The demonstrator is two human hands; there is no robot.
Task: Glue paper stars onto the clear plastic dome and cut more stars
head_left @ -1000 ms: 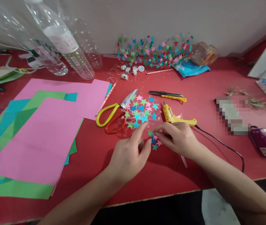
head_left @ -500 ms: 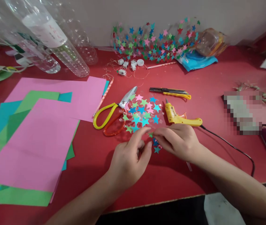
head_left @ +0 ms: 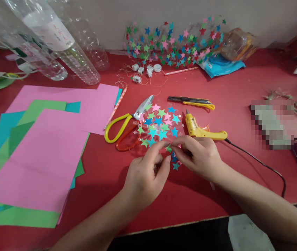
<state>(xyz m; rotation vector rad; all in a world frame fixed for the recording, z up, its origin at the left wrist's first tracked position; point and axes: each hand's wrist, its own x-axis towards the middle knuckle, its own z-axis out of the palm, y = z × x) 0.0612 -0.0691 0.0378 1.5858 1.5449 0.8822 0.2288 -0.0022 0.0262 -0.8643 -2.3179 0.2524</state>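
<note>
A clear plastic piece (head_left: 159, 128) dotted with paper stars in pink, green and blue lies in front of me, its edges hard to make out. My left hand (head_left: 148, 176) is over its near side, thumb and index finger apart with nothing visible between them, the other fingers curled. The left index fingertip meets the fingertips of my right hand (head_left: 200, 155). Those right fingers are pinched together; whatever they hold is too small to name. Just below them shows a green star (head_left: 168, 149), and a blue star (head_left: 176, 166) lies lower, between the hands.
Scissors (head_left: 127, 125) lie left, a yellow glue gun (head_left: 203, 131) and a utility knife (head_left: 191, 101) right. Coloured paper (head_left: 41, 160) covers the left side. Plastic bottles (head_left: 67, 48) and a star-covered clear bottle (head_left: 174, 43) are at the back. A black cord (head_left: 258, 164) runs right.
The right fingertips have shifted slightly up and left, closing up to the left index fingertip. The left hand stays nearly in place. The view has moved slightly.
</note>
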